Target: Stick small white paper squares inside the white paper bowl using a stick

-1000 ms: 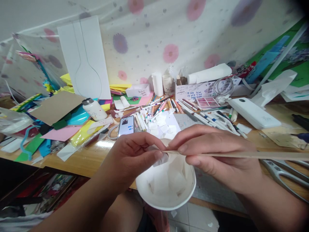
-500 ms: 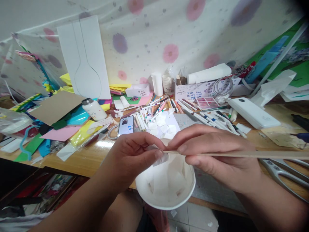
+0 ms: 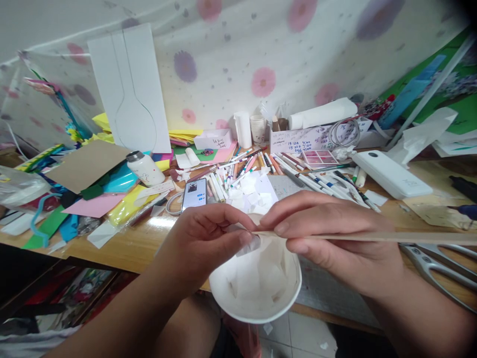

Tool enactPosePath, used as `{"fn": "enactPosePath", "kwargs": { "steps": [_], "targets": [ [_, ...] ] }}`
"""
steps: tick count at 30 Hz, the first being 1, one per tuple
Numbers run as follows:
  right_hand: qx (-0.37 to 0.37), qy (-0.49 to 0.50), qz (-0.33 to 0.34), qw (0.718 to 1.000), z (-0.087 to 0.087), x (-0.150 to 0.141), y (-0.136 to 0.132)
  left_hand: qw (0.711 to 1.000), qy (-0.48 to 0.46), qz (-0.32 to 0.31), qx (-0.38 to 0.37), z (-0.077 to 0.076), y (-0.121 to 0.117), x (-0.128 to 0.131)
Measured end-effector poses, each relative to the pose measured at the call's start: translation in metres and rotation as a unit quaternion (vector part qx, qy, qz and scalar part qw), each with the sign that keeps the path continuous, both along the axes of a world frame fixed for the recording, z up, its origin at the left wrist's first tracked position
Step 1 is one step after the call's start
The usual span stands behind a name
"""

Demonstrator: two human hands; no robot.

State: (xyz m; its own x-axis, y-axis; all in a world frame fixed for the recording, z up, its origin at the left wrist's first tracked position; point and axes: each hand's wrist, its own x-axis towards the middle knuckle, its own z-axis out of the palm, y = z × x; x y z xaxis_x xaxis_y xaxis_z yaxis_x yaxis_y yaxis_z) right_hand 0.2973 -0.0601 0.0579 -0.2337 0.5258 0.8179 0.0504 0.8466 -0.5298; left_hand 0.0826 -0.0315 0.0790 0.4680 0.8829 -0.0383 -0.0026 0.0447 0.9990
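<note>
My left hand (image 3: 208,243) is closed in a pinch on a small pale, see-through piece of paper (image 3: 250,247) at the tip of a long thin beige strip (image 3: 354,237). Thumb and fingers of my right hand (image 3: 328,233) grip that strip near the same end, and its rest runs out past the right edge of view. Both sets of fingertips almost meet. Just beneath them is a white bowl (image 3: 257,293) with its mouth towards me and patches of paper on its inside wall. My fingers hide the exact contact between paper and strip.
Scissors (image 3: 436,268) lie right of my right hand. Behind the bowl are scattered pens (image 3: 238,169) and white paper scraps (image 3: 257,191). A phone (image 3: 194,193), a white bottle (image 3: 145,169) and coloured sheets stand or lie leftward. A white power bank (image 3: 391,174) is at right.
</note>
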Motion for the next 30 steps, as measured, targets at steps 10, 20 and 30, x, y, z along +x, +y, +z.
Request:
{"fn": "enactPosePath", "kwargs": {
  "steps": [10, 20, 30],
  "targets": [
    [-0.005, 0.008, 0.001, 1.0, -0.0008, -0.0006, -0.0013, 1.0, 0.004, 0.003, 0.007, 0.0022, -0.0002, 0.0007],
    [-0.006, 0.002, 0.001, 1.0, 0.0, -0.0004, -0.0007, 1.0, -0.001, -0.009, 0.021, 0.0012, 0.0019, 0.001],
    [-0.009, -0.002, -0.003, 1.0, -0.0003, -0.0007, -0.0008, 1.0, -0.002, 0.0, 0.016, 0.0006, 0.0007, 0.0022]
  ]
}}
